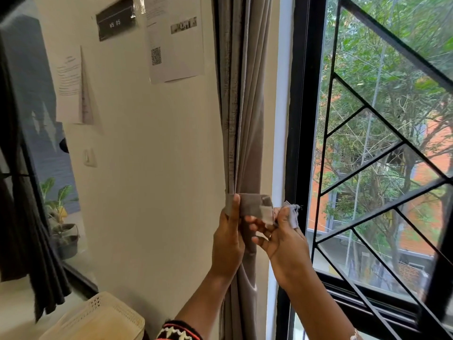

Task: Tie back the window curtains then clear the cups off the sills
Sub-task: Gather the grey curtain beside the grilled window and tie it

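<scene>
A: You have one grey curtain [241, 119] here, bunched into folds and hanging between the cream wall [147, 180] and the black window frame [297, 119].

B: One tie-back band [250, 207] goes round it, and both your hands hold that band. Your left hand [228, 241] grips the wall side with its thumb on the cloth. Your right hand [286, 246] pinches the frayed free end, just beside the frame.

A: Your two hands are close together. The wall carries one black sign [115, 20] and two sheets: a coded sheet [175, 52] and a plain sheet [69, 79].
</scene>
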The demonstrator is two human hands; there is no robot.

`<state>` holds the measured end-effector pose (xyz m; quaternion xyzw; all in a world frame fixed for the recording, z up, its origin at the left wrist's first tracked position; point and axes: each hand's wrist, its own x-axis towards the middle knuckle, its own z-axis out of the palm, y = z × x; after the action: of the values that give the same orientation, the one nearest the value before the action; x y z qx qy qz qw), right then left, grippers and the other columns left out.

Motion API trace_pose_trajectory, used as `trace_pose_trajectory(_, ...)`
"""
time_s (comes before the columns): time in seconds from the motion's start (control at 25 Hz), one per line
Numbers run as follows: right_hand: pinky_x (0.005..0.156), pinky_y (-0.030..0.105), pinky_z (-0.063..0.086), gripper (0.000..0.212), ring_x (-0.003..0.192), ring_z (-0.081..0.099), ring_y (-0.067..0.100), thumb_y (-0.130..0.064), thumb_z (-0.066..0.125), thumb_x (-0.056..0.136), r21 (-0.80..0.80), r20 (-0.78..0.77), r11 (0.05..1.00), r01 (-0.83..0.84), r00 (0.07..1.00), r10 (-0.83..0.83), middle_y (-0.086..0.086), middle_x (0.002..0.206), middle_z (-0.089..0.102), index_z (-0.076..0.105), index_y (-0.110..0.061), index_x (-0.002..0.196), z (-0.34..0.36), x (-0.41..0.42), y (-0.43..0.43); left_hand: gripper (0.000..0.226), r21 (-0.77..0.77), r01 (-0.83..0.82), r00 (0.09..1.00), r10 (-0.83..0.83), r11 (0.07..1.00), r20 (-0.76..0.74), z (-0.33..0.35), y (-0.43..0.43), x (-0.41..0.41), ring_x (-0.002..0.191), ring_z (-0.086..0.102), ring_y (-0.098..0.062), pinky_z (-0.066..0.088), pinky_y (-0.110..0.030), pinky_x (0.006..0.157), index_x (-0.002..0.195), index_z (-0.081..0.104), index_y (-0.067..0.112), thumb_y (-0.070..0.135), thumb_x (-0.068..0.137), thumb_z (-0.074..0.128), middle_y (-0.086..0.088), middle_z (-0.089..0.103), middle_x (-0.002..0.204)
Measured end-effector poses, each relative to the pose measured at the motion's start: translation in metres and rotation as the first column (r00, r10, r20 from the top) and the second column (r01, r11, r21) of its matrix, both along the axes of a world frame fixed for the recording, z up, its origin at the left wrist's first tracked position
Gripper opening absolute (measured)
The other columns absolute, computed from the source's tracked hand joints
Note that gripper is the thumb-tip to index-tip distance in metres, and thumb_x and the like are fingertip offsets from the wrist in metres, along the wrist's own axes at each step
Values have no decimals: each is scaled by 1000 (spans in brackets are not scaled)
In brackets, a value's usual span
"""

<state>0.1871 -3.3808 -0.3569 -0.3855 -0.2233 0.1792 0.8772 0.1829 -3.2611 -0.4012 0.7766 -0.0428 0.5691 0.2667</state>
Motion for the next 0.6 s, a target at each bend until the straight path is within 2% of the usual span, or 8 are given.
trace_pose_trajectory(0.08,63,31,49,44,77,63,23,-49,42,76,-68,-1,998,-6,1000,6,19,92,69,60,-11,86,7,-1,-4,46,53,10,1000,-11,999,10,-4,5,3,104,45,2,34,3,89,141,20,34,33,97,32,-11,51,119)
trace_pose_trajectory(0.16,67,33,49,40,81,64,24,-53,39,78,-119,7,993,-15,1000,16,16,95,69,57,-18,78,14,-1,-6,34,31,19,1000,-19,999,12,-5,4,3,99,46,3,35,5,86,129,34,25,37,97,28,-18,58,110)
trace_pose_trajectory(0.24,65,31,50,39,79,63,21,-52,44,77,-160,22,987,28,999,-25,13,92,68,58,-17,84,17,1,-8,34,-16,49,999,-49,999,19,-5,2,2,94,48,1,36,4,84,117,39,20,43,97,24,-18,61,101)
trace_pose_trajectory(0.32,63,28,52,39,77,64,16,-45,52,79,-161,4,984,80,997,-80,9,89,66,59,-12,98,14,5,-7,31,-49,78,997,-78,996,0,-6,1,1,92,53,-5,39,1,82,115,39,20,43,97,27,-17,63,99)
trace_pose_trajectory(0.36,63,27,53,31,77,64,16,-38,55,83,-147,-20,985,94,995,-98,8,89,66,58,-11,99,12,7,-6,26,-59,88,996,-89,994,-12,-8,3,3,91,55,-8,42,-1,81,116,39,21,38,97,32,-16,63,99)
trace_pose_trajectory(0.44,65,28,53,10,80,65,16,-23,59,86,-104,-65,990,97,992,-104,7,88,64,53,-15,88,9,8,-3,23,-67,90,995,-93,994,-37,-12,6,4,89,57,-9,45,-5,80,117,38,23,30,95,37,-14,63,98)
trace_pose_trajectory(0.56,70,29,52,26,81,66,16,-19,70,68,14,-31,998,53,998,-53,4,85,63,45,-20,76,11,7,1,23,-94,82,995,-88,992,-53,-10,5,0,90,56,-1,44,-3,79,113,39,27,40,95,33,-4,63,96)
trace_pose_trajectory(0.6,71,29,51,31,79,67,15,-18,72,61,39,-2,999,37,999,-37,4,84,64,44,-20,76,12,6,2,16,-124,89,994,-97,988,-59,-8,3,-1,91,56,6,42,-2,79,110,40,31,35,96,36,4,61,97)
